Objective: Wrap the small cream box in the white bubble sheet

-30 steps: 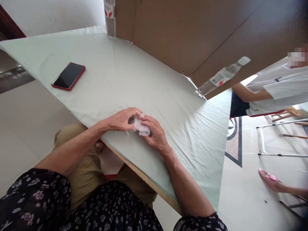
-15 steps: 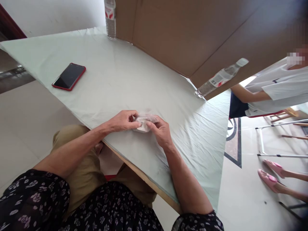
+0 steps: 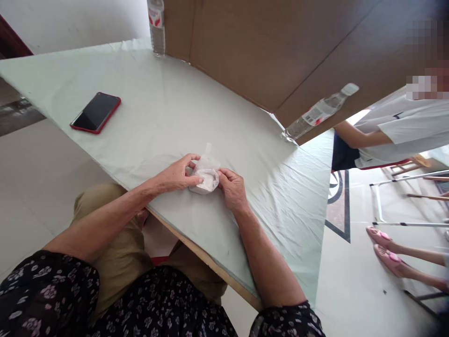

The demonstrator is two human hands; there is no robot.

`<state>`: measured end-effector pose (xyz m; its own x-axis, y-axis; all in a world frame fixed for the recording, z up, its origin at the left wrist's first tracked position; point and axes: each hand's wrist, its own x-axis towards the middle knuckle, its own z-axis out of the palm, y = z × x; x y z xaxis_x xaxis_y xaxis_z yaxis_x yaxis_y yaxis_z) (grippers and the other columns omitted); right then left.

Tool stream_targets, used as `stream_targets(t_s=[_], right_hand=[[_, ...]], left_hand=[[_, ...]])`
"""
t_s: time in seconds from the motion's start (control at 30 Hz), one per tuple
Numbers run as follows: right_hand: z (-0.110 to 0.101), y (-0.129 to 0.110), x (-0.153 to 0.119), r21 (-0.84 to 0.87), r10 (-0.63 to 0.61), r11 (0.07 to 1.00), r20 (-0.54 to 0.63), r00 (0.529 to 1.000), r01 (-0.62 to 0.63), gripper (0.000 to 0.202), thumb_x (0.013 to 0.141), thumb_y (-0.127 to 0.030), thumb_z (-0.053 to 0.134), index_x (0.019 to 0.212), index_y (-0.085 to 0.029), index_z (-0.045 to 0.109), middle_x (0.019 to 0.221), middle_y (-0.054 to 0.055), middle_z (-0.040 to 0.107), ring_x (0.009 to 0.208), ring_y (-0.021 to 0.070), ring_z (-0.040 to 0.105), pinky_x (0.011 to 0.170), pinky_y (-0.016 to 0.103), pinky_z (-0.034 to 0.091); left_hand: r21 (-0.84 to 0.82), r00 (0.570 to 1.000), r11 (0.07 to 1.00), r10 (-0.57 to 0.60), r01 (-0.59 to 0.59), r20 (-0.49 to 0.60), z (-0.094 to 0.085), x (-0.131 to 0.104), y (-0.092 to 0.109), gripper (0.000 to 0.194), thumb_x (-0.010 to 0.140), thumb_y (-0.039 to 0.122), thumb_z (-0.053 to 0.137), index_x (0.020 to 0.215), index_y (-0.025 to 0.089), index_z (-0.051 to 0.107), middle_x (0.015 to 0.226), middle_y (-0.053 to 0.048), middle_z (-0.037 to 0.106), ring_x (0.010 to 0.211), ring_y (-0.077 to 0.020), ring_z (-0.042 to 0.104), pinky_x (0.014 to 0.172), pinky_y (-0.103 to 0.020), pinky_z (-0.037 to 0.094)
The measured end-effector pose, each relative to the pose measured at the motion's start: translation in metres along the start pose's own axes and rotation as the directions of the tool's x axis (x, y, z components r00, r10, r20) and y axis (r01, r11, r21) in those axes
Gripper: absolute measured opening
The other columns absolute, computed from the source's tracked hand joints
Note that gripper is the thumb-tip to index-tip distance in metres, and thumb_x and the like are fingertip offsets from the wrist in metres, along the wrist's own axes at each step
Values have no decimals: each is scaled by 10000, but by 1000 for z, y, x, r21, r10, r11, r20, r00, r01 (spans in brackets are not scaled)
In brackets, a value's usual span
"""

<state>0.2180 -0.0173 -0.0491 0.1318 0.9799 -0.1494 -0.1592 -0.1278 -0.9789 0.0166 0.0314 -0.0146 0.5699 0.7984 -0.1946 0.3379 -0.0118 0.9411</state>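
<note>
On the pale green tablecloth near the table's front edge sits a small white block in a thin translucent wrapper [image 3: 207, 175]. A narrow pale flap sticks up from the wrapper's far side. My left hand [image 3: 177, 174] grips the block from the left, its thumb on the near face and its fingers behind. On the right, my right hand [image 3: 233, 188] pinches the edge of the wrapper between thumb and forefinger. The wrapper's printing, if any, is too faint to read.
A phone in a red case [image 3: 96, 112] lies at the left of the table. A brown cardboard panel [image 3: 238, 51] stands across the back, with a water bottle [image 3: 156, 28] and a tilted bottle [image 3: 319, 113] against it. Beyond it, a person in a white shirt [image 3: 410, 131] sits at the right.
My right hand has shifted its pinch to the wrapper's right edge, its thumb now off the block's face. The wrapper stands more spread, its flap up. The other person's feet have moved slightly.
</note>
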Motion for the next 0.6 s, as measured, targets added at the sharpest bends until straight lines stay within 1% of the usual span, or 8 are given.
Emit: stream_targets(t_s=[0.07,0.13,0.3,0.37,0.4,0.47,0.53,0.6], right_hand=[[2,1,2,0,-17,1000,-38,999,17,310,690,-481,814,822,-209,743,750,-21,711,657,131,600,683,277,515],[3,2,3,-9,-26,1000,-59,998,25,296,690,-472,808,800,-207,737,724,-25,693,631,123,572,646,267,494],[1,4,3,-70,-41,997,-52,998,37,284,719,-478,781,801,-215,712,735,-18,678,661,137,580,665,277,504],[-3,4,2,-79,-49,996,-3,999,48,292,749,-496,763,811,-217,701,746,-17,675,680,144,597,693,286,515],[-7,4,1,-78,-49,996,41,998,52,301,768,-508,752,831,-218,702,766,-13,683,702,152,614,718,294,523],[-13,2,-1,-67,-51,996,157,986,63,332,785,-525,754,914,-222,715,847,3,719,789,175,663,800,317,540],[-18,-1,-4,-62,-60,995,267,962,79,422,752,-524,806,1041,-229,718,985,30,751,933,210,695,901,348,542],[-19,-2,-6,-74,-79,991,322,944,108,558,689,-504,874,1145,-237,697,1117,58,751,1052,239,689,954,369,539]], left_hand=[[0,1000,1000,-10,10,-16,0,0,0,803,747,399,713,1458,198,398,1282,-123,556,738,-118,593,532,-224,458],[-12,1000,1000,-16,16,-24,1,1,-1,831,738,395,712,1475,198,384,1279,-124,545,728,-118,585,525,-228,455],[-49,999,998,-33,32,-8,2,5,-4,870,746,391,717,1504,178,345,1193,-110,583,721,-128,571,510,-232,469],[-57,1000,998,-30,31,5,1,4,-2,812,767,386,698,1479,163,377,1163,-104,597,730,-133,574,503,-229,471],[-56,1000,998,-23,24,21,0,4,0,732,783,385,680,1434,156,435,1134,-97,607,735,-136,578,503,-228,469],[-45,998,999,-7,9,55,-2,2,3,524,816,382,638,1277,144,570,1030,-70,627,705,-128,575,508,-227,460],[-25,997,1000,-5,7,75,-4,1,6,375,840,381,606,1127,142,639,923,-37,630,619,-104,557,518,-237,454],[-14,997,1000,-16,17,73,-5,1,6,338,851,393,592,1071,143,648,868,-15,624,535,-84,534,523,-252,450]])
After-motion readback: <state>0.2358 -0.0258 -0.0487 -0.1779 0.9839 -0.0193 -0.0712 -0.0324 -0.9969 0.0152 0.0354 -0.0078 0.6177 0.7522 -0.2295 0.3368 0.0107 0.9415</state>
